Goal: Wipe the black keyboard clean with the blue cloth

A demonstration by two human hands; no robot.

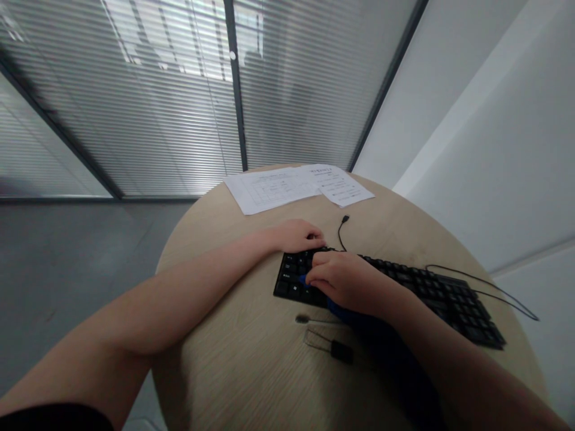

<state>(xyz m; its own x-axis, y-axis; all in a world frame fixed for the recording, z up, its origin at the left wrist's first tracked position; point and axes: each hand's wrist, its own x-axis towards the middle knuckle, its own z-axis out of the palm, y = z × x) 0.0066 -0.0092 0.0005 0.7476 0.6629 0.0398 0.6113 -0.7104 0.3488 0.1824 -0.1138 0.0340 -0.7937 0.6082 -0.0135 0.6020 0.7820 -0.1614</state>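
Observation:
A black keyboard [426, 290] lies across the round wooden table [242, 365], its cable [494, 293] trailing off to the right. My left hand [299, 235] rests with curled fingers on the keyboard's top left corner. My right hand [345, 281] is closed over the left keys, pinching a small blue object [304, 280]; a blue thing [336, 308] shows under my wrist. What that blue object is I cannot make out.
Two printed paper sheets [274, 188] [341, 184] lie at the table's far edge. A small wire-loop tool with a black handle [332, 347] sits just in front of the keyboard. A loose cable end [344, 222] lies behind it. Glass wall with blinds behind.

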